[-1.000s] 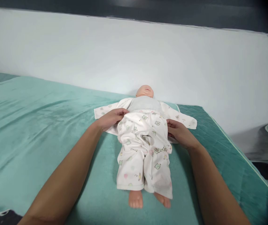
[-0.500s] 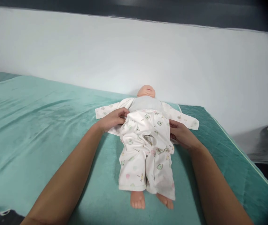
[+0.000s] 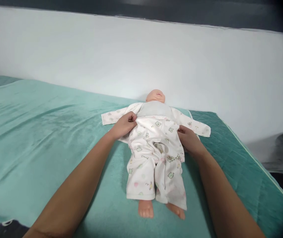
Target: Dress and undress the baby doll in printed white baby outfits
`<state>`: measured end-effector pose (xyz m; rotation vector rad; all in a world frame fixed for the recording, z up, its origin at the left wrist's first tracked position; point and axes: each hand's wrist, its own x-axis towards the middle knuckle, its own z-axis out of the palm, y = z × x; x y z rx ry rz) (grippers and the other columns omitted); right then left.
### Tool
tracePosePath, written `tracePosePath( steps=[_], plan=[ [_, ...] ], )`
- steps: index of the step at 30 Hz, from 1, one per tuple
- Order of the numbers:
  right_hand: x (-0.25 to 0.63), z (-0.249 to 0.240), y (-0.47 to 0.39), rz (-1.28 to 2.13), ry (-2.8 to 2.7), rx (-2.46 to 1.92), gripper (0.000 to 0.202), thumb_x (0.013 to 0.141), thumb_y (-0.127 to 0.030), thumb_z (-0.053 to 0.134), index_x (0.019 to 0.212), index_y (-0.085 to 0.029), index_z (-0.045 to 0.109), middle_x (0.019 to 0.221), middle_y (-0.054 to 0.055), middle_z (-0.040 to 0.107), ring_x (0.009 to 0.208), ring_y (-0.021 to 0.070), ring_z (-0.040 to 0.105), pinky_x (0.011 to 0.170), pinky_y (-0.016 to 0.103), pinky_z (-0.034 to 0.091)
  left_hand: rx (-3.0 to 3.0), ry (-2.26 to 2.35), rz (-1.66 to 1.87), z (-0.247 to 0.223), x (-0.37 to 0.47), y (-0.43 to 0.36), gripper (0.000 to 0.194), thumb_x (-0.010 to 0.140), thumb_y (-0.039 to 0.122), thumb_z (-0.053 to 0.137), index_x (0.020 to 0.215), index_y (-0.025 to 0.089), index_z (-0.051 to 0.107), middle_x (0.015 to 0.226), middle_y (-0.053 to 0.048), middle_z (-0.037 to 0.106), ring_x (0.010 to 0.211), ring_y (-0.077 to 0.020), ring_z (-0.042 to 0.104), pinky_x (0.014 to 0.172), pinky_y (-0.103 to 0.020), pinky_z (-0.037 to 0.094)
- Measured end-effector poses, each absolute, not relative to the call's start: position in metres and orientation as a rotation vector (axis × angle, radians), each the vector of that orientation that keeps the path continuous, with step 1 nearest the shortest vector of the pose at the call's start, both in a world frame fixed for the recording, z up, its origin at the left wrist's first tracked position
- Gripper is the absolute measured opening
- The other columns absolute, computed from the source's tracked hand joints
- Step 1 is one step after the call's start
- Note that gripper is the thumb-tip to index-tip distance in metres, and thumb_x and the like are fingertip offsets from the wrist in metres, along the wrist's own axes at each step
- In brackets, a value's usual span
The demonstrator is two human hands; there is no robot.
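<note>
A baby doll [image 3: 155,96] lies on its back, head away from me, in a white printed top [image 3: 192,124] with both sleeves spread out. White pants [image 3: 153,135] with a bear print cover its belly and legs, and its bare feet stick out below. My left hand [image 3: 125,125] pinches the left edge of the pants near the waist. On the other side my right hand [image 3: 189,138] has closed fingers at the right edge of the waist, its fingertips partly hidden by the cloth.
Beneath the doll is a light green sheet [image 3: 44,132] with creases at the left. A darker green quilted cover [image 3: 243,165] lies at the right. Behind the doll's head rises a white wall [image 3: 131,56].
My left hand has shifted slightly right and closed more tightly at the waist edge. My right hand has drawn in a little, its fingers closing on the cloth.
</note>
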<state>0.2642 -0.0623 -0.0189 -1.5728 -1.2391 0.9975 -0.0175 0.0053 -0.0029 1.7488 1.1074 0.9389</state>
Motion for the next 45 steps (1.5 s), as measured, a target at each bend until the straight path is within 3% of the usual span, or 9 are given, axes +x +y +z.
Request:
tracePosePath(
  steps=[6,11,15,18,23,28,36,39,45],
  plan=[
    [0.261,-0.014,-0.063,1.061,-1.189,-1.63,0.015,0.069,-0.035,0.066,0.075,-0.025,0.058,0.063,-0.005,0.058,0.051,0.0125,0.046,0.045,0.024,0.032,1.801,1.258,1.086,-0.006,-0.009,0.002,0.012,0.078,0.026,0.056,0.088,0.023,0.06,0.089,0.0,0.065,0.081,-0.0177,0.057,0.073,-0.029,0.04],
    [0.268,-0.02,-0.055,0.774,-1.369,-1.756,0.018,0.07,-0.036,0.058,0.059,-0.022,0.055,0.057,-0.003,0.055,0.058,0.0151,0.047,0.053,0.026,0.033,1.752,1.452,1.065,-0.011,-0.008,0.009,0.009,0.077,0.026,0.057,0.082,0.023,0.065,0.084,-0.004,0.069,0.081,-0.023,0.058,0.075,-0.032,0.04],
    [0.27,-0.022,-0.049,0.619,-1.463,-1.773,0.016,0.07,-0.034,0.057,0.061,-0.022,0.058,0.059,-0.002,0.057,0.063,0.0158,0.046,0.056,0.026,0.033,1.785,1.434,1.0,-0.008,-0.006,0.009,0.012,0.072,0.019,0.057,0.079,0.023,0.067,0.087,-0.006,0.071,0.084,-0.0257,0.059,0.076,-0.032,0.04],
    [0.269,-0.023,-0.05,0.754,-1.457,-1.718,0.011,0.069,-0.033,0.062,0.072,-0.022,0.063,0.058,-0.002,0.057,0.059,0.0152,0.046,0.053,0.026,0.033,1.859,1.405,0.93,-0.003,-0.004,0.006,0.015,0.071,0.016,0.056,0.076,0.022,0.067,0.089,-0.008,0.072,0.085,-0.0275,0.061,0.078,-0.033,0.04],
    [0.269,-0.024,-0.054,1.025,-1.363,-1.582,0.021,0.068,-0.032,0.069,0.086,-0.024,0.064,0.06,-0.003,0.061,0.052,0.0149,0.048,0.048,0.026,0.037,1.759,1.285,0.876,0.004,-0.006,0.002,0.011,0.069,0.019,0.061,0.075,0.021,0.069,0.09,-0.007,0.074,0.088,-0.0281,0.062,0.075,-0.031,0.043],
    [0.265,-0.018,-0.059,0.97,-1.423,-1.518,0.018,0.071,-0.033,0.07,0.085,-0.024,0.064,0.057,-0.003,0.06,0.054,0.0157,0.05,0.055,0.029,0.041,1.5,1.17,0.831,0.012,-0.004,-0.007,0.014,0.07,0.023,0.065,0.083,0.02,0.069,0.095,-0.007,0.074,0.088,-0.025,0.064,0.073,-0.031,0.048],
    [0.264,-0.013,-0.062,0.707,-1.495,-1.45,0.008,0.076,-0.028,0.062,0.077,-0.02,0.062,0.072,-0.001,0.064,0.074,0.0183,0.057,0.068,0.03,0.043,1.051,0.943,0.941,0.002,0.004,-0.005,0.032,0.069,0.028,0.075,0.099,0.019,0.068,0.087,-0.009,0.073,0.082,-0.0248,0.069,0.074,-0.037,0.054],
    [0.262,-0.014,-0.061,0.812,-1.424,-1.391,0.01,0.074,-0.028,0.065,0.079,-0.021,0.062,0.075,0.0,0.067,0.074,0.0191,0.059,0.065,0.03,0.044,1.015,0.895,0.957,-0.002,0.005,-0.002,0.03,0.071,0.028,0.074,0.099,0.018,0.069,0.087,-0.009,0.074,0.083,-0.0251,0.07,0.074,-0.037,0.056],
    [0.26,-0.02,-0.06,1.229,-1.135,-1.314,0.033,0.067,-0.024,0.075,0.098,-0.025,0.065,0.091,0.003,0.074,0.075,0.0218,0.067,0.061,0.032,0.049,0.964,0.858,0.957,-0.008,0.005,0.002,0.029,0.07,0.02,0.07,0.099,0.017,0.07,0.088,-0.009,0.074,0.085,-0.0249,0.071,0.075,-0.036,0.057]
  ],
)
